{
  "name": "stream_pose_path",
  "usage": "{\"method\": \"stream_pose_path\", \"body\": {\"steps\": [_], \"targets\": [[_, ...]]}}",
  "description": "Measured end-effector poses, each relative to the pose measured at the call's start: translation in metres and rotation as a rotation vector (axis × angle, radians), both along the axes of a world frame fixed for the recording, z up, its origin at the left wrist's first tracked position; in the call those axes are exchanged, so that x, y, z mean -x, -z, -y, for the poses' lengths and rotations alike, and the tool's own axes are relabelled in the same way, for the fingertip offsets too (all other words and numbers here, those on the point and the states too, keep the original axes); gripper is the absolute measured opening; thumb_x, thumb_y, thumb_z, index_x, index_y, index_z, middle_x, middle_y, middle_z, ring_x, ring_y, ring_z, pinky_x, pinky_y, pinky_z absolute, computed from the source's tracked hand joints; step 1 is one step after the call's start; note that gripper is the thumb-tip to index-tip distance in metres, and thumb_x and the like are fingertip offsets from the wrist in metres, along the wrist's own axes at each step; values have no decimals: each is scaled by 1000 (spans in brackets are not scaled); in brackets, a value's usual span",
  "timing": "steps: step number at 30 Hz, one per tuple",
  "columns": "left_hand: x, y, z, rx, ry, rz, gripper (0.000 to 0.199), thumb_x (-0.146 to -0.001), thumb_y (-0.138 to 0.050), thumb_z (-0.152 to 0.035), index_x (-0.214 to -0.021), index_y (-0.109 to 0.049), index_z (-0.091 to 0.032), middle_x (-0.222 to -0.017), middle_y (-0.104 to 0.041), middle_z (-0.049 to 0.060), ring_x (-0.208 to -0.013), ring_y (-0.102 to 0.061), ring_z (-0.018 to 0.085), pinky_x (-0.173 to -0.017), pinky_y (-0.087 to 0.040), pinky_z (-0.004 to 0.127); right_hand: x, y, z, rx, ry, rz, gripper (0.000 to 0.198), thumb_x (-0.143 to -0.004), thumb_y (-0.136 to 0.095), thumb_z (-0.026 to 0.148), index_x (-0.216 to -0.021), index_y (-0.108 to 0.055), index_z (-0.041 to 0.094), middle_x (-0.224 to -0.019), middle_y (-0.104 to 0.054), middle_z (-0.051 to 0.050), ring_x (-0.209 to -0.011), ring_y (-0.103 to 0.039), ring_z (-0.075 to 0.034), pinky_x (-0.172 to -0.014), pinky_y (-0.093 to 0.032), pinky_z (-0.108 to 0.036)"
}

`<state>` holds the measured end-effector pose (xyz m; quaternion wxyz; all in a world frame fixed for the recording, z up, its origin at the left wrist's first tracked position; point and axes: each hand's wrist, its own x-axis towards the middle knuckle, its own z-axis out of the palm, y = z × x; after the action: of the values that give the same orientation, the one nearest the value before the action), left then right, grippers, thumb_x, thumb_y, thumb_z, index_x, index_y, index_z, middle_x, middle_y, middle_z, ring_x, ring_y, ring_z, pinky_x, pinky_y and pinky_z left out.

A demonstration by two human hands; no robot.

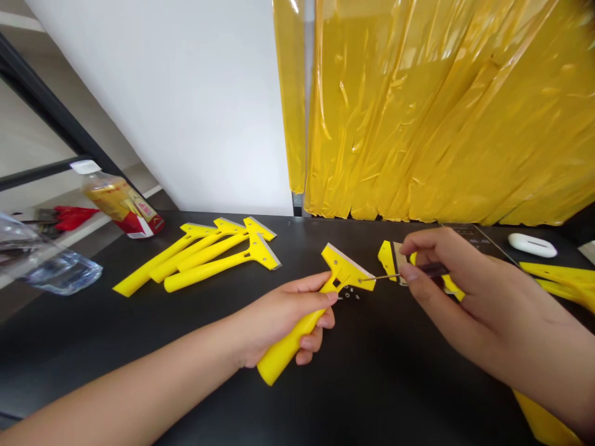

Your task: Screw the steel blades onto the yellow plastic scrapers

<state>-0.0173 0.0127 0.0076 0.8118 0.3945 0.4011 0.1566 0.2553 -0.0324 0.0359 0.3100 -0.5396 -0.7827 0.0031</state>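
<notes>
My left hand [297,316] is wrapped round the handle of a yellow scraper [346,269], its wide head tilted up to the right with a blade along the far edge. Between the thumb and fingers of my right hand [465,297] is a screwdriver [430,270]. Its thin shaft points left, and the tip meets the screw at the right corner of the scraper head. Small pale bits [352,292] lie on the black table just below the head. Behind my right fingers sit a yellow head piece [385,261] and a blade packet, partly hidden.
Several yellow scrapers [209,263] lie fanned out on the left of the black table [209,396]. Beyond them stand a drink bottle [125,201] and a clear bottle [60,260]. A white earphone case [532,245] and more yellow handles [562,282] are on the right. Yellow film hangs behind.
</notes>
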Motion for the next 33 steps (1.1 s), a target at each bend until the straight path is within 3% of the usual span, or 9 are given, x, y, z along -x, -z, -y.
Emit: {"method": "stream_pose_path", "body": {"steps": [3,9,16,27,30,33], "targets": [[-1,-2,1,-11,2,-7,46,-105,-67,-37,-148,-53,-31,-84,-52,-5,-51,-43,6,-46,-41,19,-1,-2,0,-5,-2,-25,15,-110,-53,40,-117,-60,29,-97,-76,-3,-80,-76,-24,-66,-53,-36],[-1,-7,3,-20,76,-22,39,-106,-66,-36,-144,-58,-31,-82,-51,-5,-50,-42,5,-43,-35,15,3,-3,1,-117,-57,-84,11,-110,-55,36,-119,-58,30,-98,-73,-2,-83,-74,-22,-71,-54,-36],[-2,-6,3,-31,102,-31,33,-106,-65,-34,-139,-61,-31,-83,-51,-5,-49,-42,4,-43,-31,16,4,6,-3,-96,-83,12,7,-112,-54,32,-118,-57,29,-102,-74,2,-85,-71,-17,-74,-51,-34],[-2,-5,4,-34,81,-32,39,-105,-65,-34,-144,-59,-32,-83,-51,-5,-49,-42,4,-43,-30,15,5,3,-1,-115,-94,57,10,-113,-51,33,-119,-58,28,-100,-75,1,-82,-72,-17,-72,-51,-32],[-3,-5,5,-62,84,-51,43,-106,-64,-34,-148,-57,-33,-84,-52,-5,-48,-42,4,-42,-31,15,6,3,1,-107,-56,90,16,-114,-49,39,-121,-58,28,-94,-75,0,-73,-70,-18,-66,-48,-33],[-4,-4,5,-74,106,-69,47,-107,-64,-36,-153,-54,-35,-84,-52,-5,-48,-43,4,-41,-33,15,8,-1,3,-107,-83,109,12,-114,-48,33,-119,-56,27,-90,-73,0,-69,-68,-18,-63,-47,-33]]}}
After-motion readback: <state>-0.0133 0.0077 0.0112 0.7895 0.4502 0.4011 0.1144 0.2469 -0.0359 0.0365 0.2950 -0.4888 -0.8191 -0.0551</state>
